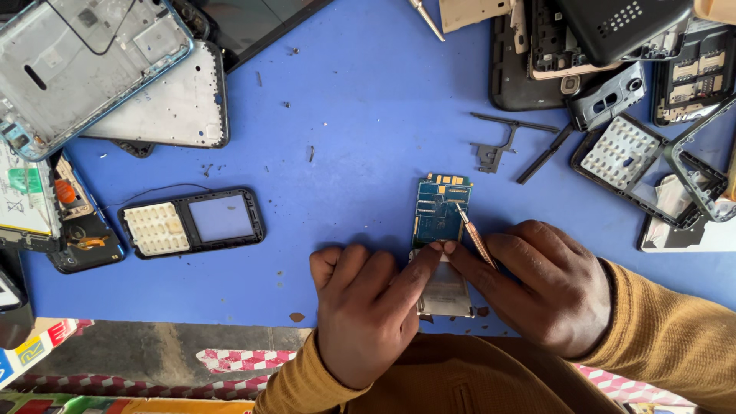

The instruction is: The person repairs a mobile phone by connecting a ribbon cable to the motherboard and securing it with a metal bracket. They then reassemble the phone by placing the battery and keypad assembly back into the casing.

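A blue desk (368, 100) is strewn with phone parts: a keypad frame (192, 222) on the left, metal backplates (165, 103) above it, black shells (606, 31) at the top right. Near the front edge lies a blue circuit board (438, 211) with a metal plate (445, 291) at its lower end. The left hand (364, 314) presses fingertips on the plate, likely to steady it; its grip closes on nothing. The right hand (548, 287) pinches a thin screwdriver (475, 236), tip on the board.
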